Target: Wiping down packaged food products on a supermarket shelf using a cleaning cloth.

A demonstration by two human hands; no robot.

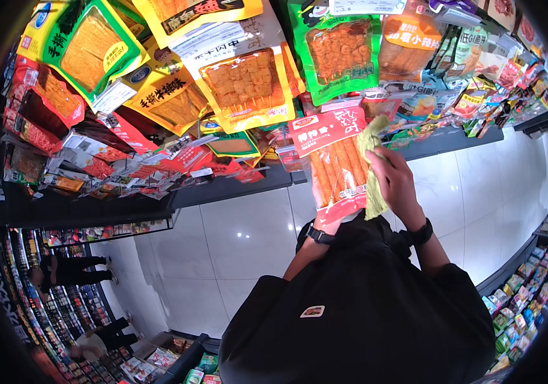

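Note:
In front of my chest, a red-and-clear snack packet (338, 168) with orange-brown sticks inside is held up, its front towards me. My left hand (327, 224) supports it at the lower end; most of its fingers are hidden behind the packet. A crumpled yellow-green cloth (374, 185) lies along the packet's right edge, and my right hand (394, 180) grips it, thumb and fingers closed on it. Just above hang a green packet (343, 53) and a yellow-and-white packet (240, 81), neither touched by my hands.
Hanging snack packets (163, 91) fill the rack across the top, above a dark shelf edge (235, 189). Pale floor tiles (235, 235) lie below. Two people (74, 271) are at the far left by stocked shelves. A bin of packets (526, 307) stands at lower right.

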